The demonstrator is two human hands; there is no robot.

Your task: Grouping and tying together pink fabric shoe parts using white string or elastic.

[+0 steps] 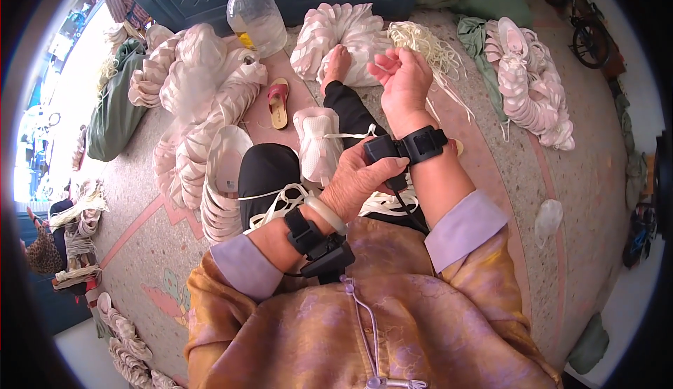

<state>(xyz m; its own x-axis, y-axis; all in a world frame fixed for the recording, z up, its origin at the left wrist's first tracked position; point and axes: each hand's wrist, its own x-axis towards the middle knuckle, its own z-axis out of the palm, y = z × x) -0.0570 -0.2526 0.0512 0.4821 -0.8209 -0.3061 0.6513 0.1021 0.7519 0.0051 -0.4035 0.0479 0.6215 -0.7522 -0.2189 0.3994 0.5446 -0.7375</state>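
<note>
Head view: the left grip is holding a black box narrowly between thumb and fingers. The box is sitting at this grip's far-right end, just left of a black strap that is circling the right wrist. Farther off, the right grip is resting half wide, fingers loosely curling.
</note>
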